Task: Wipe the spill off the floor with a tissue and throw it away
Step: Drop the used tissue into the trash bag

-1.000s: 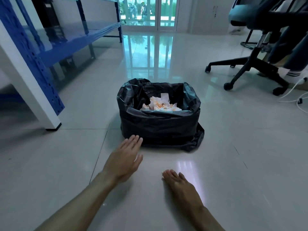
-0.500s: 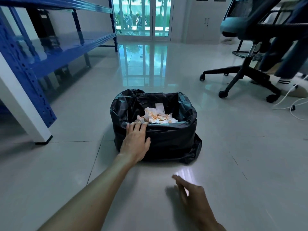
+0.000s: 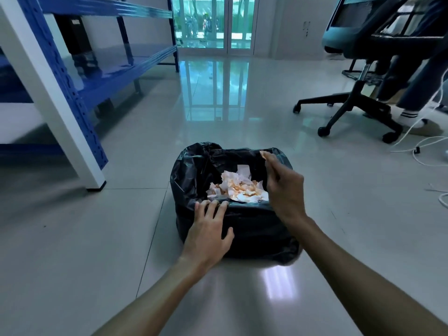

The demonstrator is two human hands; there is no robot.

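A small bin lined with a black plastic bag (image 3: 242, 229) stands on the glossy pale tiled floor (image 3: 72, 238), about the middle of the view. The bag's film is crinkled and shiny, folded over the bin's rim and bunched loosely at the base on the right side. Inside lies a heap of crumpled tissues (image 3: 238, 187), white with orange stains, filling the bin close to the near rim; single sheets stick up at the back of the heap.

The left hand (image 3: 208, 236) lies flat against the near wall of the bin, fingers spread, fingertips hooked over the near rim, thumb out to the right on the plastic; it presses the bag but closes around nothing. The right hand (image 3: 283, 187) hangs over the right side of the bin's opening, above the tissues, seen edge-on with fingers extended forward and slightly curled; whether anything sits in it I cannot tell, though nothing shows between the fingers.

A bright patch of light reflects on the tiles just in front of the bin. To the left stands a blue metal shelving rack (image 3: 97, 69) with a white post (image 3: 48, 98) reaching the floor. At the far right is an office chair (image 3: 358, 98) on castors, a seated person's leg and white sock beside it, and white cables (image 3: 421, 146) trailing on the tiles. Glass doors (image 3: 213, 23) close the far end of the room
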